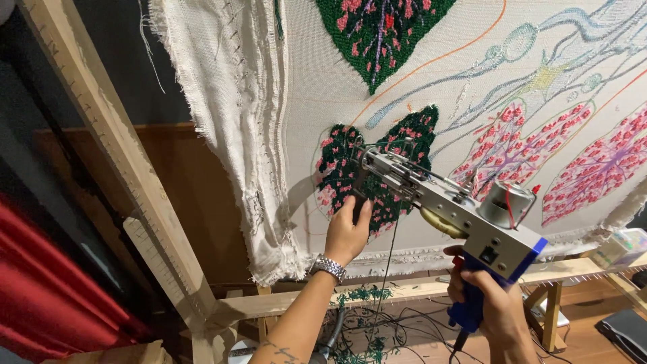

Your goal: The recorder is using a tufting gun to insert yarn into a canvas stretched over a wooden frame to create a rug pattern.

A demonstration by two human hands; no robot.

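Pressing into cloth right now: tufting gun [450,209], grey metal body with a blue base, angled up and to the left, needle end buried in a green-and-pink tufted leaf [374,176] on the stretched backing cloth [431,81]. Right hand [486,303] low at the right, fingers wrapped tight round the blue grip [472,307] under the gun, cord dropping out below. Left hand [347,232] up front, fingers curled and clamped on the dark front handle just beneath the needle end, thumb up along it; silver watch [328,267] on that wrist. Dark yarn [389,256] hanging straight down from the gun's middle toward a tangle of green yarn on the floor [367,323]. More tufted leaves above and to the right: a green one [381,34] at the top, pink outlined ones [519,145] well off to the right. Loose frayed cloth [232,121] draped over the left edge. Wooden frame [111,135] slanting down the left side, its lower rail running just behind both wrists.
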